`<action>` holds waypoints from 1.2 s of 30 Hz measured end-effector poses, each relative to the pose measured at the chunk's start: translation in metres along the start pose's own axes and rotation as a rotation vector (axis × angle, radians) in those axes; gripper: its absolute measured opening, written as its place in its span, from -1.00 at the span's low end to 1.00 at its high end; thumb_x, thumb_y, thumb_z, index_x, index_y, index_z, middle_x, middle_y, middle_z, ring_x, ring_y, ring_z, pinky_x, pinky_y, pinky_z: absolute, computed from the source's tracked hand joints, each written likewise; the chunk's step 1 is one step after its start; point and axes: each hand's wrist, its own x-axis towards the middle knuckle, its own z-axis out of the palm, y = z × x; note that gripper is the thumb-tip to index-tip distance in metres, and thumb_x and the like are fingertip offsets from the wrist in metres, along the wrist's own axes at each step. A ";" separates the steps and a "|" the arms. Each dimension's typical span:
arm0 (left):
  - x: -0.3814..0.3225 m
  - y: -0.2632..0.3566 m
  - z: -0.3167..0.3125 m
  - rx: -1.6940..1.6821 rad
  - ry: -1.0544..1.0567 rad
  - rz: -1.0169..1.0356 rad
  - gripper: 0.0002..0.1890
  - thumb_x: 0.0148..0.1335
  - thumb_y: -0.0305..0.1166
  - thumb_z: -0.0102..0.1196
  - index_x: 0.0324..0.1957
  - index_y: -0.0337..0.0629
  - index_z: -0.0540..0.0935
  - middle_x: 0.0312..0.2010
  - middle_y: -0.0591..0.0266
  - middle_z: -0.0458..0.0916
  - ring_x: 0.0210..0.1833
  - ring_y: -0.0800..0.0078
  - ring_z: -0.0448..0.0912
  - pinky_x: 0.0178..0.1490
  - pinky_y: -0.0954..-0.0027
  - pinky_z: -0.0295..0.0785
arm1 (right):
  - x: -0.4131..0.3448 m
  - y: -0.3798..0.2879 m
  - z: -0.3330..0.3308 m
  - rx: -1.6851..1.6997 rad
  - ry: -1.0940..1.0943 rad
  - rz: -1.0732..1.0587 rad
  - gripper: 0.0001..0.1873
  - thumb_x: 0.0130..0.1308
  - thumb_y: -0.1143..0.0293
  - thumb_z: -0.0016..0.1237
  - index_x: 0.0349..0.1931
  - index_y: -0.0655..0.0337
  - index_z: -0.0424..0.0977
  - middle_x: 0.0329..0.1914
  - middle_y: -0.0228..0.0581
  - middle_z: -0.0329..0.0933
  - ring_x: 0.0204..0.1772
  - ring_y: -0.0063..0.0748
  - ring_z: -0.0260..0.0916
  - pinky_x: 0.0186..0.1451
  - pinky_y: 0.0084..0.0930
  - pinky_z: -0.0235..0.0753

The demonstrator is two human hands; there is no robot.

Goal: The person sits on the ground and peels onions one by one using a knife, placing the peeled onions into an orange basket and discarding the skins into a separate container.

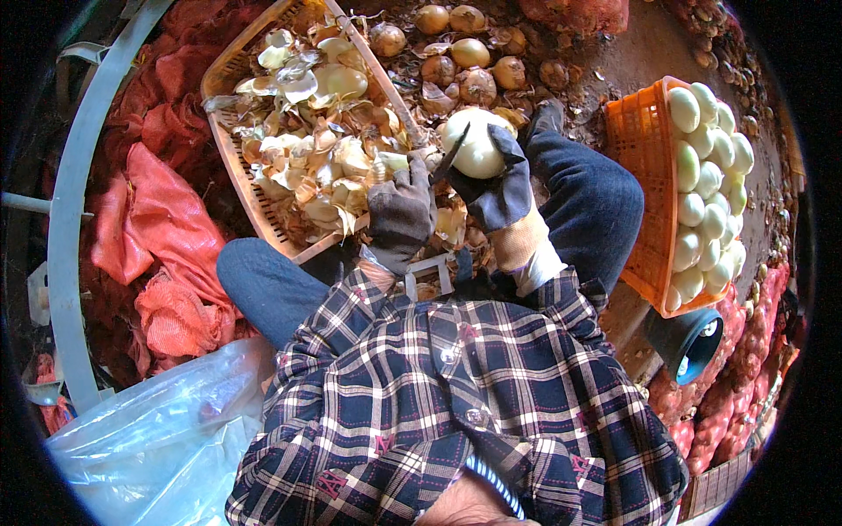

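Note:
In my gloved right hand point(493, 184) is a large, pale peeled onion point(475, 148), with the thumb over its right side. My left hand point(402, 214), in a dark dusty glove, is curled just to the left of it. A dark, narrow, pointed knife blade point(452, 152) runs from beside the left fingers across the onion's left face; its handle is hidden. Pale onion peel point(393, 162) shows beyond the left fingertips. Under and beyond the left hand, an orange plastic crate point(391, 85) is heaped with onion skins point(316, 141).
Unpeeled onions point(477, 87) lie on the littered ground ahead. To the right, an orange basket point(635, 164) brims with peeled onions point(714, 220), near a dark bucket point(684, 345) and red mesh sacks point(730, 394). Red sacking point(168, 217) and clear plastic sheeting point(171, 434) lie left.

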 end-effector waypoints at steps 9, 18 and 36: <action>-0.007 -0.003 -0.026 -0.265 0.195 0.055 -0.51 0.31 -0.32 0.05 0.23 -0.36 0.47 -0.28 -0.14 0.63 -0.26 -0.04 0.63 -0.17 0.06 0.52 | 0.000 -0.006 0.009 -0.003 0.031 0.025 -0.52 0.33 0.15 0.08 0.22 0.03 0.41 0.07 -0.21 0.57 0.10 -0.10 0.56 0.11 -0.10 0.66; -0.005 -0.012 -0.033 -0.042 0.103 0.157 -0.46 0.22 -0.29 0.09 0.16 -0.52 0.48 -0.38 -0.04 0.57 -0.41 0.08 0.58 -0.32 0.10 0.44 | 0.001 0.001 -0.011 -0.332 -0.025 -0.108 -0.44 0.29 0.25 0.12 0.28 0.06 0.31 0.22 -0.15 0.44 0.23 -0.11 0.46 0.18 -0.06 0.60; -0.019 -0.036 -0.050 -0.049 0.063 0.223 -0.42 0.24 -0.24 0.09 0.21 -0.49 0.45 -0.37 0.00 0.56 -0.44 0.15 0.57 -0.33 0.13 0.41 | -0.008 -0.001 -0.008 -0.361 -0.100 -0.045 -0.50 0.42 0.17 -0.02 0.31 0.08 0.31 0.25 -0.15 0.42 0.23 -0.21 0.47 0.23 -0.18 0.55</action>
